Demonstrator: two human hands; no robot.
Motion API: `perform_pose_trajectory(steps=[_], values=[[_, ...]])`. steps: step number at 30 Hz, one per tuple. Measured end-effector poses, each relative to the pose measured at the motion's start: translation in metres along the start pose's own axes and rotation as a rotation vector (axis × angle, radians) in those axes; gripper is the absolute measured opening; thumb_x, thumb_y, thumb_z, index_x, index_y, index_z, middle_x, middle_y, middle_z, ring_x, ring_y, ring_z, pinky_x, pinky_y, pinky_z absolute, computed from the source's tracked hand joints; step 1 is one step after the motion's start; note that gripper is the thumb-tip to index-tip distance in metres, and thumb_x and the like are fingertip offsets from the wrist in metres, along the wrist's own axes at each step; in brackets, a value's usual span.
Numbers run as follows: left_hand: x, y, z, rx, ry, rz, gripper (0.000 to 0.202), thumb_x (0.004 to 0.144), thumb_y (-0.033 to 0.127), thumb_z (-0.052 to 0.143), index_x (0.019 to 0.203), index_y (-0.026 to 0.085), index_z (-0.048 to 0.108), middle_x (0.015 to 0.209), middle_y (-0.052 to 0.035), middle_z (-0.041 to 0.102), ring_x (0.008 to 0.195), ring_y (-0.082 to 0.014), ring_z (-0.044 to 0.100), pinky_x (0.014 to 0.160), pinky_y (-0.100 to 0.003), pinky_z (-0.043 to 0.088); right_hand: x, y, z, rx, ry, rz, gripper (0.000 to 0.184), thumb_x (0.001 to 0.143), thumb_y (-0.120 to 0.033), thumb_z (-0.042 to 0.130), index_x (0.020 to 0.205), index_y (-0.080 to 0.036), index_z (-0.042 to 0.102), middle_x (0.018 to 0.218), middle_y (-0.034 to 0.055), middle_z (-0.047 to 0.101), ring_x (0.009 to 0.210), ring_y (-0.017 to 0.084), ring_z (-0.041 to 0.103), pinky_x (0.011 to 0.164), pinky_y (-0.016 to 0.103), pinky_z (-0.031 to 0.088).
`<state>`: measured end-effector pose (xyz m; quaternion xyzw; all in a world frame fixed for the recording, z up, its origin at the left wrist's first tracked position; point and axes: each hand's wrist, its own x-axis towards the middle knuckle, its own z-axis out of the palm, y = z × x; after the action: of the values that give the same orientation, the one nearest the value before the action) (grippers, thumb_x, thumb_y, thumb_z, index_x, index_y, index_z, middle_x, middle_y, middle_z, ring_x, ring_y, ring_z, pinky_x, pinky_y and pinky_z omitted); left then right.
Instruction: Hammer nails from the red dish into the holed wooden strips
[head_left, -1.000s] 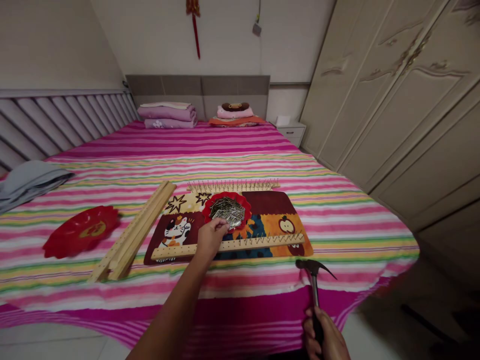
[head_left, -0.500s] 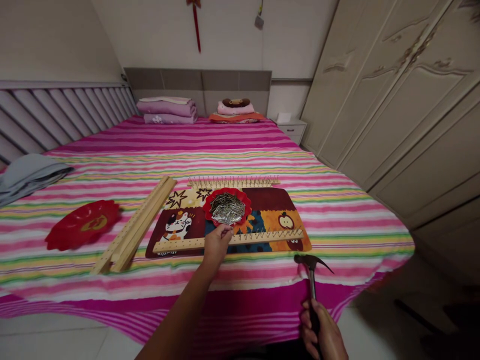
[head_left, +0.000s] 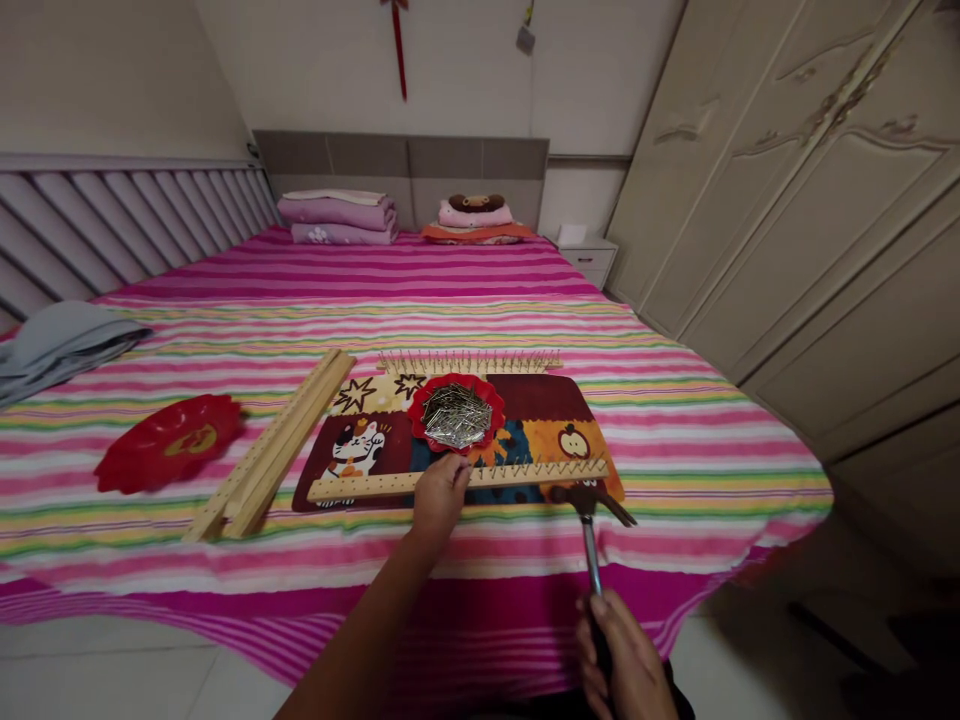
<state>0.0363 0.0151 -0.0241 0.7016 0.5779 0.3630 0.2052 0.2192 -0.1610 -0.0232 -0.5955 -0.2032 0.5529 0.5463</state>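
Note:
My left hand (head_left: 441, 492) is closed in a pinch over the near wooden strip (head_left: 360, 485), at the left end of its row of nails; whatever it pinches is too small to name. A red dish (head_left: 456, 412) heaped with nails sits just behind that hand on a colourful cartoon mat (head_left: 540, 405). My right hand (head_left: 624, 665) grips the handle of a claw hammer (head_left: 589, 505), whose head hovers by the strip's right part. A second nailed strip (head_left: 469, 362) lies along the mat's far edge.
Several plain wooden strips (head_left: 274, 450) lie left of the mat, with a red dish (head_left: 171, 440) holding no nails further left. Grey cloth (head_left: 60, 340) lies at the left edge of the striped bed. Folded bedding (head_left: 337, 215) lies by the headboard. Wardrobe doors (head_left: 787, 200) fill the right.
My left hand came back from the nail dish down onto the near strip. My right hand swung the hammer left and forward, toward the strip.

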Motion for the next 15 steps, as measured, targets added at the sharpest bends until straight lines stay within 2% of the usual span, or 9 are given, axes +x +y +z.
perform_pose_trajectory(steps=[5,8,10,12,15], values=[[0.0,-0.001,0.001,0.027,0.002,0.021,0.013,0.083,0.019,0.051,0.078,0.018,0.063,0.077,-0.0021,0.064,0.074,-0.0138,0.057,0.071,-0.024,0.04,0.011,-0.025,0.052,-0.058,-0.301,-0.036,0.041,0.076,-0.063,0.054,0.074,-0.022,0.047,0.052,-0.0082,0.044,0.031,0.004,0.03,0.026,0.014,0.02],[0.0,0.0,0.001,0.053,0.0,0.018,0.014,0.082,0.014,0.05,0.078,0.017,0.063,0.076,-0.0022,0.064,0.073,-0.0138,0.057,0.07,-0.024,0.04,0.018,-0.022,0.066,-0.114,-0.356,0.047,0.043,0.075,-0.065,0.053,0.075,-0.022,0.047,0.051,-0.0086,0.044,0.03,0.005,0.029,0.024,0.015,0.019],[0.0,0.0,0.002,0.054,0.005,0.015,0.014,0.081,0.014,0.051,0.078,0.017,0.064,0.077,-0.0027,0.064,0.075,-0.0143,0.058,0.07,-0.024,0.041,0.016,-0.014,0.06,-0.111,-0.289,0.048,0.044,0.074,-0.065,0.055,0.073,-0.022,0.046,0.05,-0.0089,0.043,0.031,0.005,0.028,0.025,0.015,0.018],[-0.001,-0.001,0.004,0.034,0.02,0.017,0.014,0.082,0.016,0.051,0.077,0.018,0.064,0.077,-0.0029,0.064,0.075,-0.0147,0.058,0.071,-0.025,0.042,0.01,-0.006,0.043,-0.074,-0.171,0.023,0.044,0.072,-0.065,0.058,0.075,-0.022,0.047,0.05,-0.009,0.042,0.032,0.004,0.027,0.027,0.014,0.017],[-0.003,-0.004,0.006,-0.051,0.05,0.003,0.013,0.08,0.017,0.052,0.081,0.018,0.065,0.079,-0.0028,0.066,0.074,-0.0137,0.059,0.071,-0.025,0.045,0.005,0.005,0.008,-0.027,0.109,0.088,0.046,0.068,-0.063,0.064,0.089,-0.023,0.053,0.054,-0.0066,0.049,0.037,0.006,0.035,0.032,0.014,0.021]])
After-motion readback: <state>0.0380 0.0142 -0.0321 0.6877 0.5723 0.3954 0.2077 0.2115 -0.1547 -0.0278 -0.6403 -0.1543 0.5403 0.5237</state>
